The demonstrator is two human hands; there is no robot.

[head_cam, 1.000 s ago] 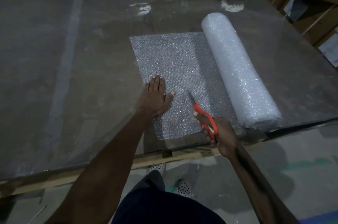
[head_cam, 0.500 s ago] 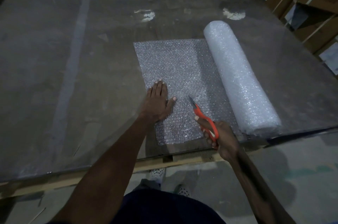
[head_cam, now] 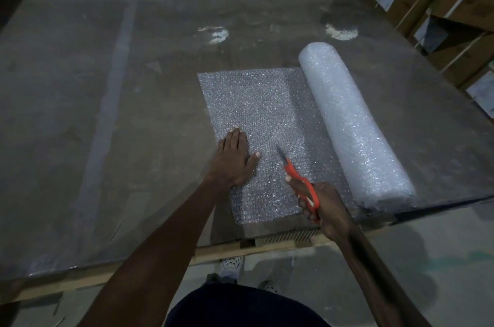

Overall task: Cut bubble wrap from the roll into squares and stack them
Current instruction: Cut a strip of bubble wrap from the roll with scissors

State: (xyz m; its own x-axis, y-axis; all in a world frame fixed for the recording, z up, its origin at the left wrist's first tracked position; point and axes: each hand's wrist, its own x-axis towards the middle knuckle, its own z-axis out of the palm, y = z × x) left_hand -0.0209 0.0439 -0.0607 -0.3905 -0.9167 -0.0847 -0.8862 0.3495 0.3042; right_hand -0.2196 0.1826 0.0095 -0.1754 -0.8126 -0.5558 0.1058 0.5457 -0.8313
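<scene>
My left hand [head_cam: 235, 161] flat, fingers straight, pressing unrolled bubble wrap [head_cam: 256, 112] onto worktop [head_cam: 107, 112]. My right hand [head_cam: 324, 209] grips orange scissors [head_cam: 299, 182], blades over wrap between hands. Roll [head_cam: 352, 126] just right of scissors.

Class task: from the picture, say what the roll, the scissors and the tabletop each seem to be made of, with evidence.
Roll: translucent plastic bubble film, glinting bubbles. Scissors: orange, probably plastic handles, dull grey metal-looking blades. Tabletop: dark board, seemingly under a glossy clear sheet showing reflections.
</scene>
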